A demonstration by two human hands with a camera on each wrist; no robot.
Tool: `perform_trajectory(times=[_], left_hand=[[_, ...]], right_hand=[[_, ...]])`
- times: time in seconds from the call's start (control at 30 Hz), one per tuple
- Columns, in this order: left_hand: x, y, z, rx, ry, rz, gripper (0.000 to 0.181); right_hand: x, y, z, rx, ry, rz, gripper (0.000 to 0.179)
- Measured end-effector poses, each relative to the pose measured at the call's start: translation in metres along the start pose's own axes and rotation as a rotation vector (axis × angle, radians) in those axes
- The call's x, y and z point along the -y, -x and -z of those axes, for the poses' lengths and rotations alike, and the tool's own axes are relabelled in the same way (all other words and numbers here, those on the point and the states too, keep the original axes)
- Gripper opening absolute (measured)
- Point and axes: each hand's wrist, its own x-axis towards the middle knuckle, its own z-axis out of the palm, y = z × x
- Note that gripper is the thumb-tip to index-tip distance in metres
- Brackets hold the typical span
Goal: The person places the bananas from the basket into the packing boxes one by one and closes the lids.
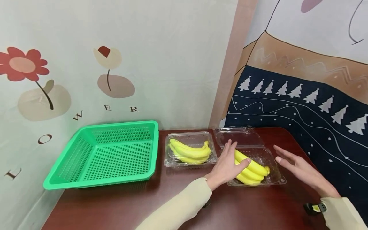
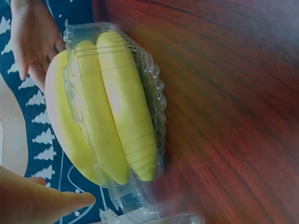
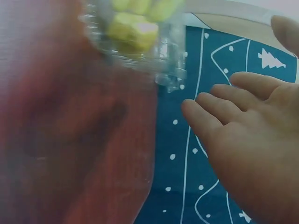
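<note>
A bunch of yellow bananas [image 1: 250,171] lies in a clear plastic clamshell box [image 1: 274,171] whose lid [image 1: 238,135] is folded back toward the wall. Over the left side of this box my left hand [image 1: 225,164] hovers with its fingers extended, holding nothing. To the right of the box my right hand [image 1: 299,167] is held in the air, fingers straight and apart from it. In the left wrist view the bananas [image 2: 103,107] rise a little above the box rim. A second bunch of bananas [image 1: 189,151] sits in a closed clear box [image 1: 169,162] left of my left hand.
A green plastic basket [image 1: 153,174] stands on the left of the dark red wooden table [image 1: 178,191]. Behind the table hang a pale floral cloth [image 1: 172,64] and a navy cloth with trees [image 1: 287,108].
</note>
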Motion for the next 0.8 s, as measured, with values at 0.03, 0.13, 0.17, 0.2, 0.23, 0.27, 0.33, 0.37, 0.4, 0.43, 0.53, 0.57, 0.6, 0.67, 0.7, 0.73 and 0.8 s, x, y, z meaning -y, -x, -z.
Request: perform_trajectory(times=[0.03, 0.13, 0.17, 0.2, 0.23, 0.27, 0.33, 0.37, 0.4, 0.43, 0.53, 0.57, 0.6, 0.67, 0.7, 0.73, 0.8], left_hand=[[0.0, -0.001, 0.0, -0.01, 0.028, 0.022, 0.089], [0.001, -0.003, 0.001, -0.044, 0.103, 0.077, 0.09], [0.001, -0.004, 0.002, -0.058, 0.124, 0.09, 0.09], [0.001, -0.004, 0.002, -0.07, 0.147, 0.101, 0.089], [0.001, -0.004, 0.002, -0.082, 0.17, 0.11, 0.088], [0.001, -0.004, 0.002, -0.094, 0.194, 0.118, 0.088], [0.002, -0.004, 0.001, -0.116, 0.236, 0.133, 0.087], [0.002, -0.005, 0.001, -0.126, 0.257, 0.141, 0.087], [0.002, -0.005, 0.0, -0.131, 0.276, 0.15, 0.087], [0.003, -0.005, 0.0, -0.137, 0.289, 0.16, 0.087], [0.003, -0.008, -0.002, -0.137, 0.297, 0.18, 0.088], [0.004, -0.009, -0.002, -0.134, 0.287, 0.182, 0.088], [0.004, -0.01, -0.002, -0.133, 0.277, 0.181, 0.088], [0.006, -0.014, -0.002, -0.134, 0.251, 0.178, 0.088], [0.006, -0.016, -0.001, -0.136, 0.242, 0.179, 0.088], [0.007, -0.018, -0.001, -0.139, 0.234, 0.182, 0.088], [0.008, -0.021, -0.002, -0.142, 0.24, 0.194, 0.088]], right_hand=[[0.001, -0.004, 0.003, 0.004, -0.024, -0.004, 0.066], [0.004, -0.016, 0.01, 0.016, -0.093, -0.021, 0.07], [0.005, -0.019, 0.012, 0.023, -0.118, -0.028, 0.071], [0.006, -0.023, 0.014, 0.032, -0.147, -0.03, 0.072], [0.006, -0.027, 0.015, 0.04, -0.163, -0.034, 0.073], [0.007, -0.031, 0.016, 0.047, -0.175, -0.034, 0.073], [0.007, -0.037, 0.016, 0.064, -0.196, -0.035, 0.073], [0.006, -0.041, 0.015, 0.076, -0.209, -0.036, 0.074], [0.005, -0.044, 0.014, 0.087, -0.22, -0.036, 0.074], [0.005, -0.047, 0.013, 0.098, -0.23, -0.04, 0.075], [0.003, -0.054, 0.007, 0.126, -0.252, -0.056, 0.076], [0.003, -0.056, 0.005, 0.131, -0.256, -0.059, 0.076], [0.003, -0.057, 0.003, 0.13, -0.256, -0.067, 0.076], [0.002, -0.059, 0.0, 0.121, -0.249, -0.079, 0.077], [0.002, -0.06, -0.001, 0.115, -0.246, -0.087, 0.077], [0.001, -0.06, -0.002, 0.107, -0.245, -0.092, 0.078], [0.0, -0.061, -0.005, 0.095, -0.252, -0.114, 0.081]])
